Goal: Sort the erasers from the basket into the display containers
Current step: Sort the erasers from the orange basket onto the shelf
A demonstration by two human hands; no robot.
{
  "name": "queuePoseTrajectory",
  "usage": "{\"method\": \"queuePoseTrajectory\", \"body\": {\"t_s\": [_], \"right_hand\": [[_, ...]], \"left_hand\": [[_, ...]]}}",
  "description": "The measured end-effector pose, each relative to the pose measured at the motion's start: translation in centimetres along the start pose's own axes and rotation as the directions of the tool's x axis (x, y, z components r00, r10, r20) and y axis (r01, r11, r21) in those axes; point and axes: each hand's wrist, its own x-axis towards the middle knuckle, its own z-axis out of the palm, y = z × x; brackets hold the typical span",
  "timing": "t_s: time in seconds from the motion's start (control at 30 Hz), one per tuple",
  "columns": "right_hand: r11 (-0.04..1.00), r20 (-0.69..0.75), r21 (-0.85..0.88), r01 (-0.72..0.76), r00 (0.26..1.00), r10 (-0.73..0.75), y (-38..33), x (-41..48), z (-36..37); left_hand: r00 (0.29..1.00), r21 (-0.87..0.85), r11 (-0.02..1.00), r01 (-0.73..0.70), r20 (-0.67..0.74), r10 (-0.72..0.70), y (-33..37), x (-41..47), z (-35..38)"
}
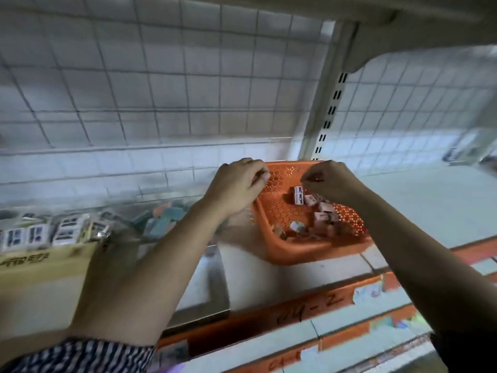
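An orange perforated basket sits tilted on the white shelf, holding several small boxed erasers. My left hand is at the basket's far left rim with its fingers curled; whether they grip the rim is blurred. My right hand hovers over the basket's back edge, fingers curled, thumb and forefinger pinched together; any item between them is too small to tell. Clear display containers to the left hold teal and pink erasers.
A cardboard display box with packaged items stands at the left. A wire grid backs the shelf, with a slotted upright behind the basket. The orange shelf edge carries handwritten labels. Bare shelf lies right of the basket.
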Motion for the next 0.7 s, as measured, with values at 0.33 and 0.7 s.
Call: {"method": "queuePoseTrajectory", "body": {"t_s": [0.33, 0.7], "right_hand": [[0.910, 0.360, -0.335, 0.242, 0.926, -0.114, 2.9, 3.7, 2.6], [0.961, 0.225, -0.183, 0.205, 0.961, -0.163, 3.6, 3.7, 1.7]], "left_hand": [[0.996, -0.045, 0.997, 0.064, -0.057, -0.066, 1.9, 1.7, 3.2], [0.997, -0.037, 0.997, 0.067, -0.044, -0.069, 2.0, 3.6, 3.6]]}}
